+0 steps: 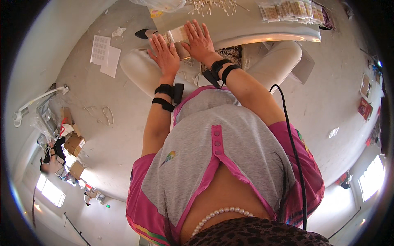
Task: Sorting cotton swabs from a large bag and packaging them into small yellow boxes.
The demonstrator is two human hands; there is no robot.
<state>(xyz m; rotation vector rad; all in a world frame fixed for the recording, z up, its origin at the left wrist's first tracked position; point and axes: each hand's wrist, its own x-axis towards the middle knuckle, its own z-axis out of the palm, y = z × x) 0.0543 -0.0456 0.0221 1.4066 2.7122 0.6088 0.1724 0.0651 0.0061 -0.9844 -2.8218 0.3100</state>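
Note:
At the near left edge of the table (pixel 242 30) lies a clear packet (pixel 177 34), apparently with cotton swabs inside. My left hand (pixel 165 56) rests on its left part, fingers stretched out flat. Over its right end lies my right hand (pixel 199 42), fingers straight and slightly spread. Both palms face down, and neither hand wraps round the packet. The hands hide part of it. Beyond them, loose cotton swabs (pixel 216 5) are heaped on the table. Several filled swab packets (pixel 287 11) lie in a row at the far right.
A clear plastic bag (pixel 166 4) sits at the far left of the table. Below the table edge, between my legs, is a container (pixel 232 53) with small bits in it. White sheets (pixel 110 62) lie on the floor. Cardboard boxes (pixel 74 143) stand left. A black cable (pixel 287 119) runs beside my right arm.

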